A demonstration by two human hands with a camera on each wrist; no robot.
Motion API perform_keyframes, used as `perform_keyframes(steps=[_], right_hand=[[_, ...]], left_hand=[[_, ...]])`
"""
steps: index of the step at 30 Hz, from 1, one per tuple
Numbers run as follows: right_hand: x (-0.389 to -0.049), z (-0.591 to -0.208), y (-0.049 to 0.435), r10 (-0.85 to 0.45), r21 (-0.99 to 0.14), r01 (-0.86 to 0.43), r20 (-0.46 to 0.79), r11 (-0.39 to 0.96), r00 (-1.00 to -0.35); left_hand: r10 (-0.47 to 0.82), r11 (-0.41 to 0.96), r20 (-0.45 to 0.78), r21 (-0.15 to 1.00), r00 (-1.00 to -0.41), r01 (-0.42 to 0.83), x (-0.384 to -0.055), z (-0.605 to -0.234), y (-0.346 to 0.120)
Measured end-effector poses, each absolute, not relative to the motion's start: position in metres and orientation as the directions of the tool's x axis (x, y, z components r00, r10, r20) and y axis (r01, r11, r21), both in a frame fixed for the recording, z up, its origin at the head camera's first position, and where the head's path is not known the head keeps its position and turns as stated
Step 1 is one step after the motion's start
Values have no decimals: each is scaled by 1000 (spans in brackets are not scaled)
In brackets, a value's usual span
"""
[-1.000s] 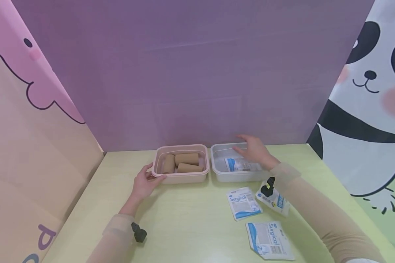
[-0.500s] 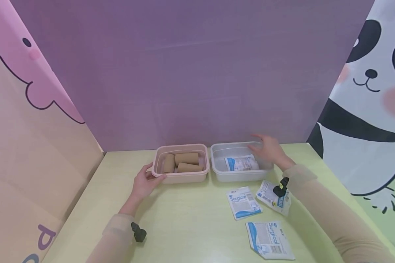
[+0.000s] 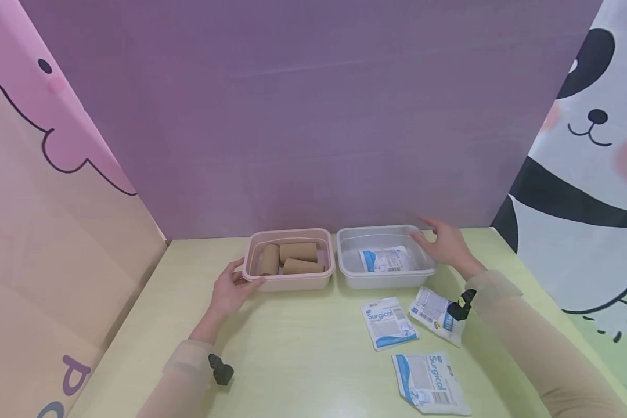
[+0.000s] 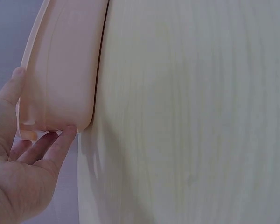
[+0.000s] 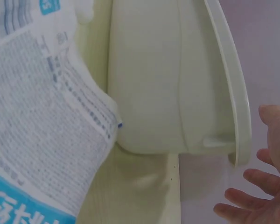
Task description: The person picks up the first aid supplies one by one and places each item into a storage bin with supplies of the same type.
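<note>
My left hand (image 3: 230, 290) grips the left end of a pink plastic box (image 3: 292, 283). In the left wrist view its thumb lies on the rim and its fingers press the end wall (image 4: 60, 93). Three tan rolls (image 3: 299, 252) lie inside the box. Beside it stands a white plastic box (image 3: 386, 281) with a white-and-blue packet (image 3: 386, 259) in it. My right hand (image 3: 445, 242) hovers at that box's right end, fingers spread and holding nothing. The right wrist view shows its fingers apart from the white box's rim (image 5: 242, 121).
In front of the white box, a packet labelled Surgical (image 3: 389, 323), a second packet (image 3: 436, 316) and a larger Surgical packet (image 3: 431, 383) lie on the pale yellow table (image 3: 303, 348). A purple panel (image 3: 313, 116) rises behind both boxes.
My right hand has moved right, from over the white box to its right end, uncovering the packet inside. The left hand stays on the pink box.
</note>
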State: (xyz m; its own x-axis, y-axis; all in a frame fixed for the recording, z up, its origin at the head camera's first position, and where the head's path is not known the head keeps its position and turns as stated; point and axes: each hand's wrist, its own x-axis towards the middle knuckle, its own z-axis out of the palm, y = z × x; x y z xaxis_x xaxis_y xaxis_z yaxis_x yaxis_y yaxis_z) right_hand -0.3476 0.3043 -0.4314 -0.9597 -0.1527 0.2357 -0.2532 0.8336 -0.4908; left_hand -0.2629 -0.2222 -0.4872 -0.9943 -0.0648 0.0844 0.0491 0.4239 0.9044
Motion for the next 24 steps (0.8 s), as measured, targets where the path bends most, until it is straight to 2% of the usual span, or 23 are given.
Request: perform_keyframes(steps=[8,15,24], right_hand=[[-349,-436,315,-144,-525,-236,210,817,-967],[-341,-444,314,-164,-606,-203,120,769,-979],[-338,-457,314,-183,-634,-204,100,746,-978]], left_hand=[[-59,407,79,912,-995,49,-264,-488,-221],[-67,417,84,907,-994,49,-266,-489,-221],[-79,425,69,905,-994,29,-262,-488,-222]])
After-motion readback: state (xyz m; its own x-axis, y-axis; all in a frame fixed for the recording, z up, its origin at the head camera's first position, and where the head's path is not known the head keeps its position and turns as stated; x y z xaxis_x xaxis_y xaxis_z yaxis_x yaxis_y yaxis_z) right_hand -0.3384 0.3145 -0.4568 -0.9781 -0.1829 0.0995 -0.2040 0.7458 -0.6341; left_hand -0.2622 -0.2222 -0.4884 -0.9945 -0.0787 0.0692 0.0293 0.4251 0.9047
